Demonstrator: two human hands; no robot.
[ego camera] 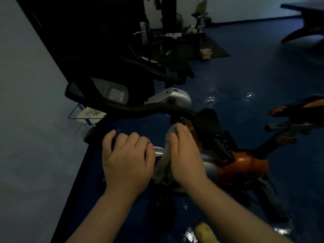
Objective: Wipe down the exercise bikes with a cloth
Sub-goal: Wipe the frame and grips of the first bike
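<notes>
1. Gripping the dark handlebar end [98, 141] of the exercise bike [242, 165], my left hand [126, 158] curls over it, steadying the frame.
2. My right hand [185, 155] clasps the grey cloth [163, 165] just right of that handlebar end, pressing it against the silver bar [158, 150] below the console [108, 92].
3. Soft and limp, the cloth should bunch easily; I judge it best held wadded in the palm, loose tail hanging.
4. The bike looks heavy and rigid.
</notes>
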